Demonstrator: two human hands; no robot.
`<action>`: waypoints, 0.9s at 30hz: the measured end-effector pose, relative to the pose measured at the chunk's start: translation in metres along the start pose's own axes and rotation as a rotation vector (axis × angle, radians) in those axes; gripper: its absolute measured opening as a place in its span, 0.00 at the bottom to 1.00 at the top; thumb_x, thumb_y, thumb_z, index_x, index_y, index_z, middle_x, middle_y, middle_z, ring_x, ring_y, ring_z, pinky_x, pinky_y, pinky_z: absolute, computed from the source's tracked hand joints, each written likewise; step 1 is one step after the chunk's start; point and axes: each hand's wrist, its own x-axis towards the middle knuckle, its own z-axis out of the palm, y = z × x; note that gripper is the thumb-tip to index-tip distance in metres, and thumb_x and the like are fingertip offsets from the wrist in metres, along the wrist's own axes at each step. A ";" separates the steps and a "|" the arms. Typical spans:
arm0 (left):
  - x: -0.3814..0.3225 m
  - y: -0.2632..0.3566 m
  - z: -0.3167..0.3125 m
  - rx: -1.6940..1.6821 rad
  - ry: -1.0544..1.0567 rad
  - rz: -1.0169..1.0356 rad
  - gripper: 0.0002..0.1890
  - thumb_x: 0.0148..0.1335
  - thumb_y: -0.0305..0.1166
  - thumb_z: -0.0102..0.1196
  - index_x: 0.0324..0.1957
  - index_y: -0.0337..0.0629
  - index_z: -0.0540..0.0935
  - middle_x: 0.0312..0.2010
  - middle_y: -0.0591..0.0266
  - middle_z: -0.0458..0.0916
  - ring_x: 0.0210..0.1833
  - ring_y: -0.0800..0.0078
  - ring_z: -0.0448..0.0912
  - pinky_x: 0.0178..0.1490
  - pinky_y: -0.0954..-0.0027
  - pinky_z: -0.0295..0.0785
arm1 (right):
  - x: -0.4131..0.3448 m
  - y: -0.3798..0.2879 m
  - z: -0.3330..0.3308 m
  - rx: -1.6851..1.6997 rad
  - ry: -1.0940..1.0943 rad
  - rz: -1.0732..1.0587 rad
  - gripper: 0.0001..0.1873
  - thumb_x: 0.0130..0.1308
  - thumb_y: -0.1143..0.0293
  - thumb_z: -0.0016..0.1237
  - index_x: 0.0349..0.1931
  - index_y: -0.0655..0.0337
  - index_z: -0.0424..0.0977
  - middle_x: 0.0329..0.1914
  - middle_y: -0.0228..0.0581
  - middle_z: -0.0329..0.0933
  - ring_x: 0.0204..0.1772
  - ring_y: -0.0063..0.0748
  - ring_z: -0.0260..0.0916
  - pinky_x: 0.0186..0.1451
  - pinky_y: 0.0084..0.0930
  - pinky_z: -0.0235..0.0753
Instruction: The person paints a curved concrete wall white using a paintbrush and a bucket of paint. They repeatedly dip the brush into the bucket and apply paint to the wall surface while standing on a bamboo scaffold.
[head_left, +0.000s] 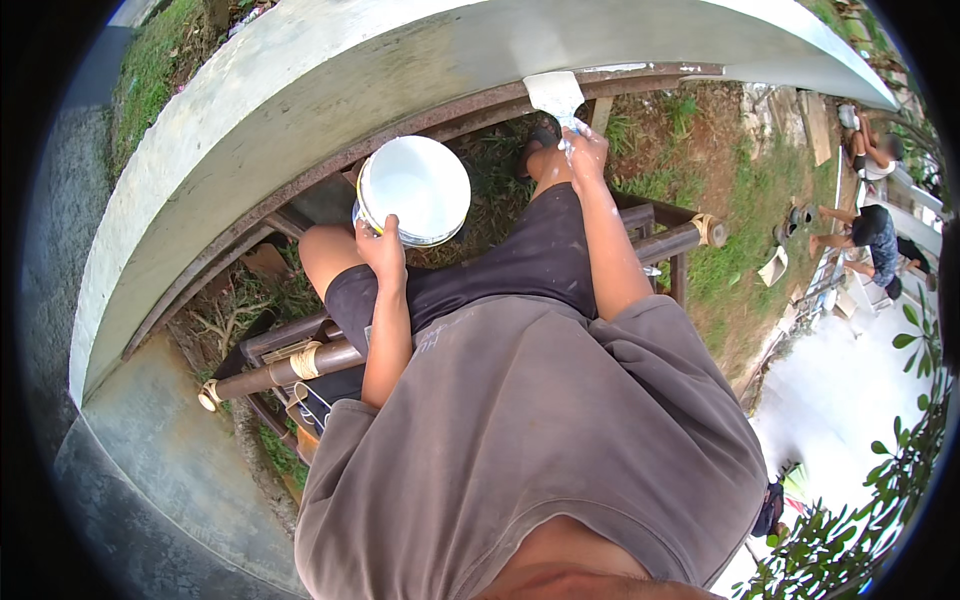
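Observation:
A round white plastic pail (414, 187) with a pale, paint-like coating inside is in my left hand (381, 247), the thumb over its near rim. The pail is held above the gap between my knees. My right hand (586, 154) grips the handle of a wide flat paintbrush (555, 94) smeared with white. The brush head is at the lower edge of a curved grey concrete wall (337, 112), overlapping a brown rail (450, 110) there; whether it touches cannot be told. White specks dot my right hand and forearm.
I sit on a dark bamboo bench (255, 379) with rope-bound joints. Grass (720, 255) and bare soil lie to the right, with sandals (799, 217) on it. Two other people (874, 232) are farther off at the right. Leafy branches (832, 540) hang at the lower right.

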 end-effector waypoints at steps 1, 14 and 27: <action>0.000 0.000 0.000 0.001 -0.005 0.004 0.19 0.55 0.21 0.57 0.51 0.28 0.77 0.45 0.53 0.83 0.47 0.68 0.81 0.54 0.67 0.73 | 0.001 0.001 0.001 -0.008 -0.009 -0.018 0.20 0.64 0.78 0.53 0.56 0.77 0.74 0.42 0.40 0.81 0.39 0.23 0.72 0.42 0.22 0.69; 0.002 0.000 0.002 0.054 -0.017 -0.015 0.19 0.55 0.21 0.57 0.51 0.27 0.77 0.45 0.52 0.83 0.48 0.67 0.81 0.54 0.66 0.73 | -0.051 0.006 0.073 0.126 -0.257 0.262 0.17 0.59 0.79 0.58 0.50 0.70 0.79 0.24 0.30 0.76 0.19 0.15 0.64 0.19 0.17 0.56; 0.002 -0.004 0.000 0.003 -0.023 -0.001 0.20 0.54 0.21 0.58 0.51 0.28 0.77 0.46 0.53 0.83 0.48 0.67 0.81 0.54 0.67 0.73 | -0.017 0.004 0.032 0.174 -0.206 0.226 0.10 0.59 0.79 0.55 0.42 0.69 0.79 0.24 0.34 0.76 0.15 0.18 0.62 0.14 0.17 0.51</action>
